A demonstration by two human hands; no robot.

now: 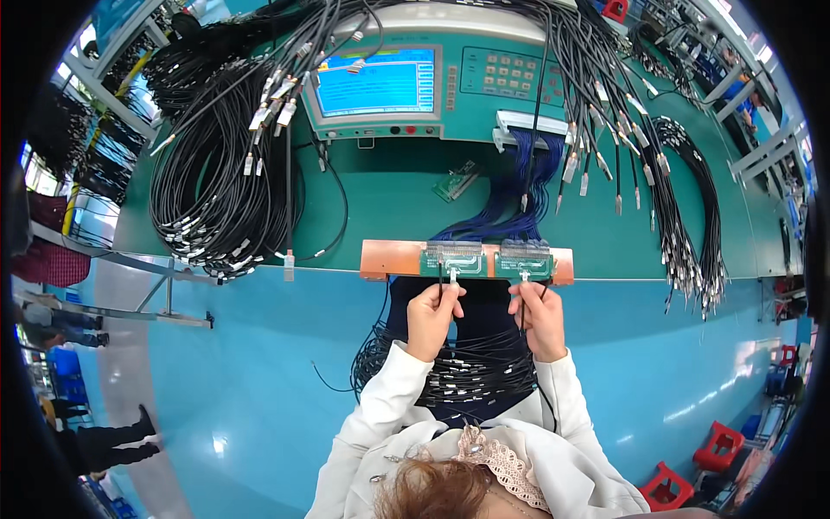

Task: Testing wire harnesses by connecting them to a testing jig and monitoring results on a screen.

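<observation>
My left hand (431,321) pinches a cable connector (453,275) at the front edge of the left green circuit board (467,258). My right hand (542,322) does the same with another cable connector (524,277) at the right circuit board (536,258). Whether the connectors are fully seated is too small to tell. Both boards sit on a copper-coloured bar (389,258) along the table's front edge. Blue wires (512,203) run from behind the boards up to a teal test instrument (471,60) with a lit screen. Black cables (458,372) lie bundled across my lap.
Coiled black cables (186,208) lie on the table (380,186) at left; more cables (692,216) hang over the right front edge. A loose circuit board (454,183) rests behind the bar. Red stools (719,445) stand on the floor at lower right; people are at far left.
</observation>
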